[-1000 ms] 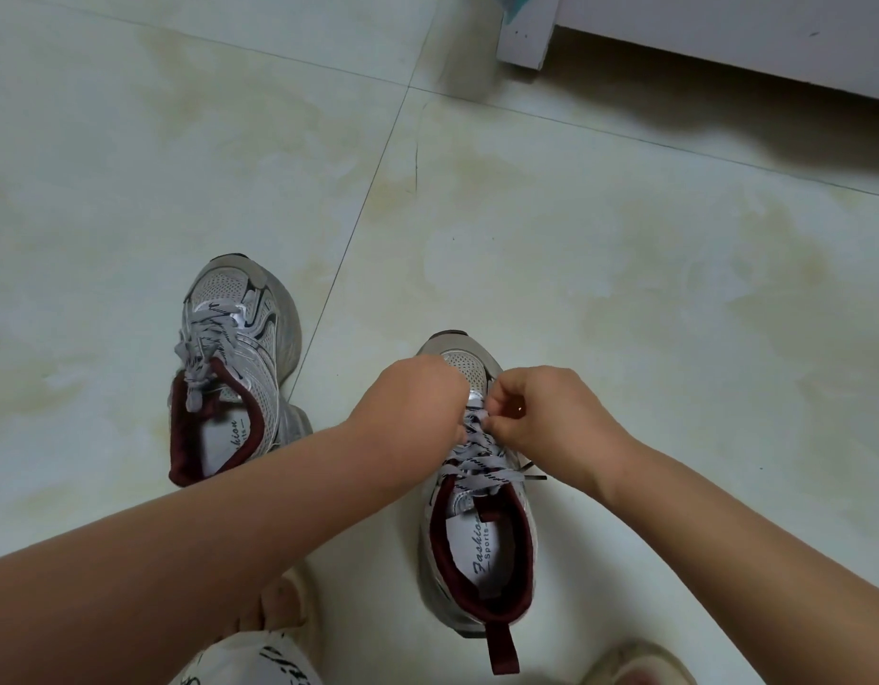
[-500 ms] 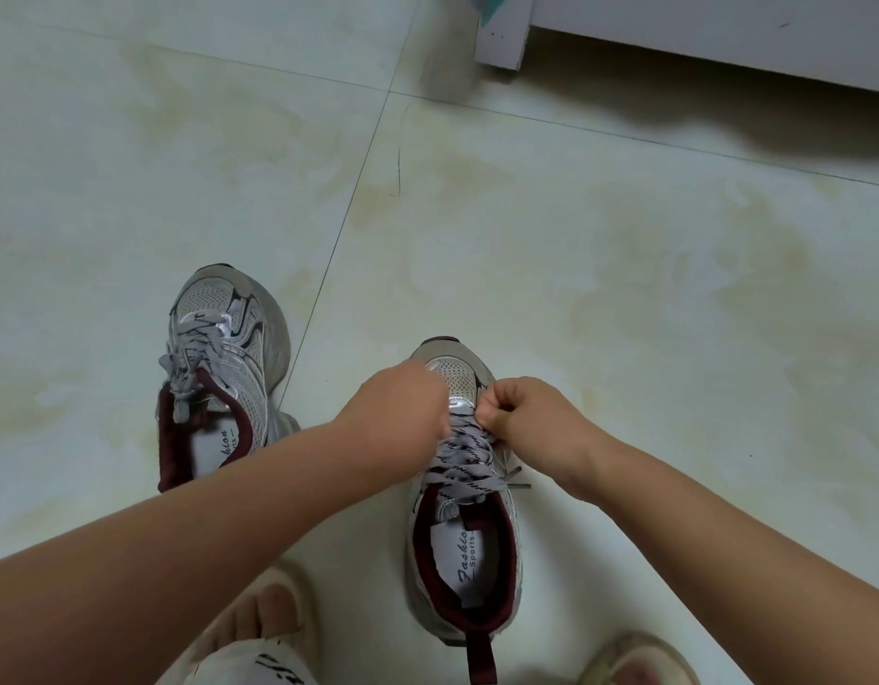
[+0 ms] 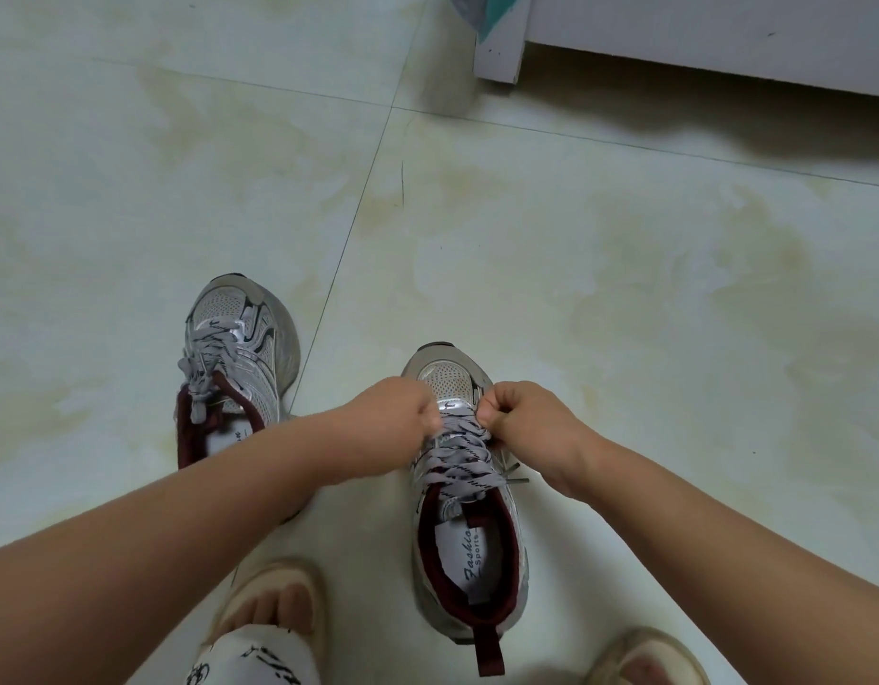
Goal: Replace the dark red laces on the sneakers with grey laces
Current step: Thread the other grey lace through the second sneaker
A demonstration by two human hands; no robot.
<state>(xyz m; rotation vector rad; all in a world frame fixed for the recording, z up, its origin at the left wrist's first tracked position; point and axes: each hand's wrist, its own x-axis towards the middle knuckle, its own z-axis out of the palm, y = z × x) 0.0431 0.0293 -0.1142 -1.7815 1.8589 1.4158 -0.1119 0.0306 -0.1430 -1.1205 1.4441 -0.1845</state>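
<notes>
right sneaker (image 3: 469, 551): silver-grey, dark red lining, upright on floor, toe pointing away
its laces (image 3: 464, 467): grey with dark print, threaded across the eyelets
left sneaker (image 3: 240, 353): same make, well apart to the left
its laces (image 3: 207, 368): grey, threaded, ends loose

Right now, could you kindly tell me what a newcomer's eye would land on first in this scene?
First, the left hand and right hand meeting low in the centre, each pinching the grey lace near the toe end of the nearer sneaker. Next, its dark red lining and heel tab, toward the viewer. The second sneaker stands apart on the left, also grey-laced, on the pale tiled floor.
</notes>
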